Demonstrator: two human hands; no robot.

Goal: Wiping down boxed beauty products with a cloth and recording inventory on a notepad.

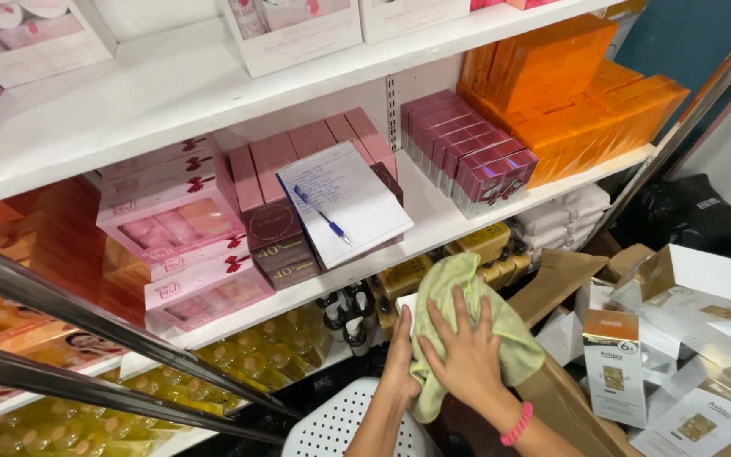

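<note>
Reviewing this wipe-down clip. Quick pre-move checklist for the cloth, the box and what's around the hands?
1. Right hand flat on the green cloth, fingers spread: ok.
2. Left hand on the side of the white box under the cloth: ok, though the grip itself is partly hidden.
3. Cloth covers the box face: ok; most of the box is hidden.
4. Box surface clean: cannot tell.
5. Notepad with blue pen lies on the stacked boxes, apart from both hands: ok.
6. Dark bottles stand close to the left hand, easy to knock: not ok.
</note>
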